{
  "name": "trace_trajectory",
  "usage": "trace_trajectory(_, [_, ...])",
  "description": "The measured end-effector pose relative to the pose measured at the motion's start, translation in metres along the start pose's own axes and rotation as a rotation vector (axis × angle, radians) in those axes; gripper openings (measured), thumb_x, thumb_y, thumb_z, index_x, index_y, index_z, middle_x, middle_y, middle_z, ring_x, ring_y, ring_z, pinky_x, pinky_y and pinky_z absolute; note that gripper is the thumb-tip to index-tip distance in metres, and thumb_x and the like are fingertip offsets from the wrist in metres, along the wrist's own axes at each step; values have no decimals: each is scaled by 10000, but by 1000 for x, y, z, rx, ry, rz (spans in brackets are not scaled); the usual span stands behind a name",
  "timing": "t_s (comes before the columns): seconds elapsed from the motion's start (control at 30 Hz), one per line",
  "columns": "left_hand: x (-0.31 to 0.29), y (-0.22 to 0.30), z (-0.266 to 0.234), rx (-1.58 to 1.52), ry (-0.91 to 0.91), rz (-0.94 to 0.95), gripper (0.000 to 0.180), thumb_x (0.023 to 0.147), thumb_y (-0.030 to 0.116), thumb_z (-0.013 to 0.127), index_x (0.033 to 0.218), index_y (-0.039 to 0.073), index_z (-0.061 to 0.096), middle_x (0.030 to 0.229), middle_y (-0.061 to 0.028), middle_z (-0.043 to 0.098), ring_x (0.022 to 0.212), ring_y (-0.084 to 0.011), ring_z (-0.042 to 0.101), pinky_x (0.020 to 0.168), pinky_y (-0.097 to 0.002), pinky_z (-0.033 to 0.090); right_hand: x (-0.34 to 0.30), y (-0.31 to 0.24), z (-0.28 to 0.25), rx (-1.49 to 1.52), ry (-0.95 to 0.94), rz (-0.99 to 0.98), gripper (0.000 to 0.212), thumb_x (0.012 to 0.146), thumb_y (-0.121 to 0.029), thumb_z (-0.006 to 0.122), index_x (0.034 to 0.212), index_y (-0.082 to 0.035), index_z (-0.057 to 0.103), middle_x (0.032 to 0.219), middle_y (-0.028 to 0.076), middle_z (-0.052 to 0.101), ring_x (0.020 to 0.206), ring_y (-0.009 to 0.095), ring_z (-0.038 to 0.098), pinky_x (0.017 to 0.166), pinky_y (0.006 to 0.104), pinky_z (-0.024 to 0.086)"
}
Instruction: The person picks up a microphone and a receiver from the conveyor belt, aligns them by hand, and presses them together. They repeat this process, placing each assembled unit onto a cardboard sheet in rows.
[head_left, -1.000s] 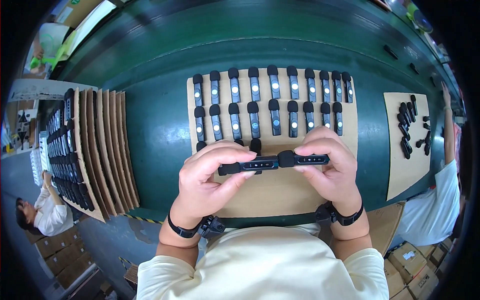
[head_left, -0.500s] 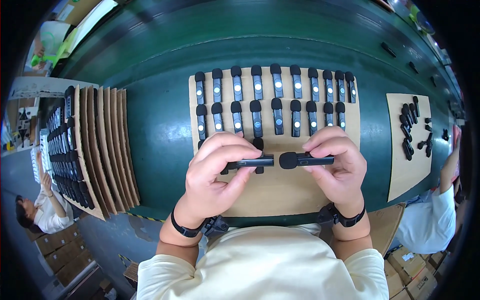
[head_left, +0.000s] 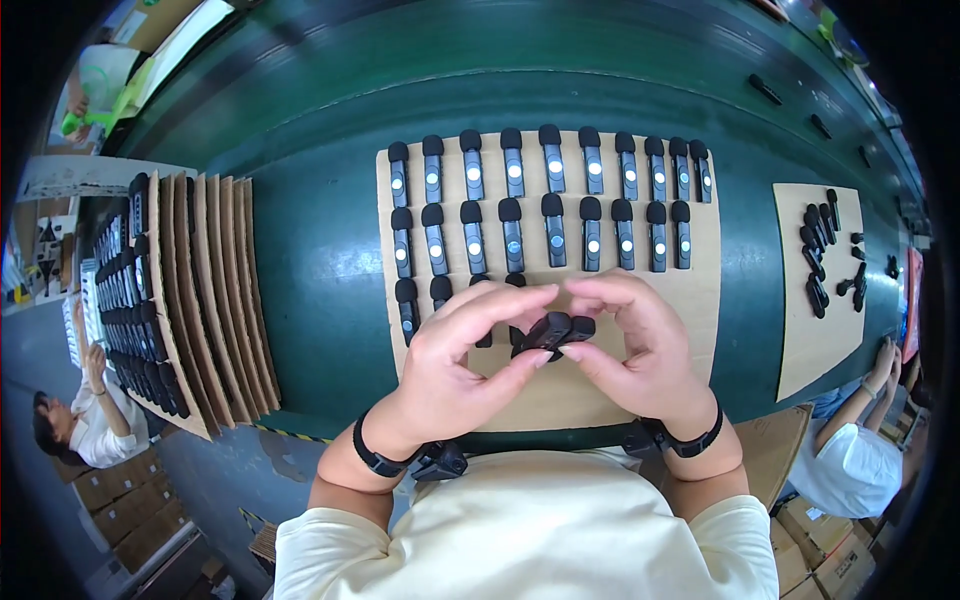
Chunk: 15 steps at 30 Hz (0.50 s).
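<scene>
Over the lower part of the cardboard sheet [head_left: 620,390], my two hands have come close together around two small black clip-on microphones with foam tips. My left hand [head_left: 465,355] holds one microphone [head_left: 543,333] with its thumb against the underside. Beside it, a second microphone [head_left: 580,328] is at the thumb of my right hand [head_left: 640,350]. The two pieces overlap, and the fingers partly hide them. Rows of similar microphones [head_left: 513,165] lie on the sheet, foam ends away from me, most with a pale round spot. My hands cover part of the nearest row.
Left, cardboard sheets [head_left: 215,300] stand on edge beside rows of microphones [head_left: 140,300]. Right, another cardboard piece [head_left: 815,350] carries loose black microphones [head_left: 815,255]. More black pieces [head_left: 765,90] lie on the green table [head_left: 320,250]. Other people [head_left: 85,415] sit at both sides.
Both hands have moved inward, bringing the two microphones from end to end to side by side and turning them. More of the third row shows on the left.
</scene>
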<state>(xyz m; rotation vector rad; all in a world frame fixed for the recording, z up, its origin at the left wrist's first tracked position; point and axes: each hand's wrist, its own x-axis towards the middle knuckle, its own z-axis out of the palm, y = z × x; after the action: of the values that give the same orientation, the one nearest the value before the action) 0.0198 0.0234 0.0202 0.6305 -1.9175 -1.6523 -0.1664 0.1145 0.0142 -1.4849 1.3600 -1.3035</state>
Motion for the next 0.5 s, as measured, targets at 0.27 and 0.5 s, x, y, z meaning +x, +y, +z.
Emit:
trace_trajectory(0.27, [-1, -9, 3, 115, 104, 137, 375, 775, -25, 746, 1137, -11, 653, 956, -115, 666, 841, -201, 644, 753, -285, 518, -2, 6, 7, 64, 63, -58, 323, 790, 19, 729, 1096, 19, 627, 990, 128, 643, 870, 216, 601, 784, 311, 475])
trace_trajectory(0.5, [5, -15, -3, 231, 82, 308, 298, 782, 28, 762, 1064, -8, 672, 991, -123, 686, 873, -258, 643, 846, -359, 504, 3, 5, 6, -136, 119, -271, 305, 736, 16, 754, 1023, -14, 654, 938, 113, 662, 791, 263, 627, 713, 358, 491])
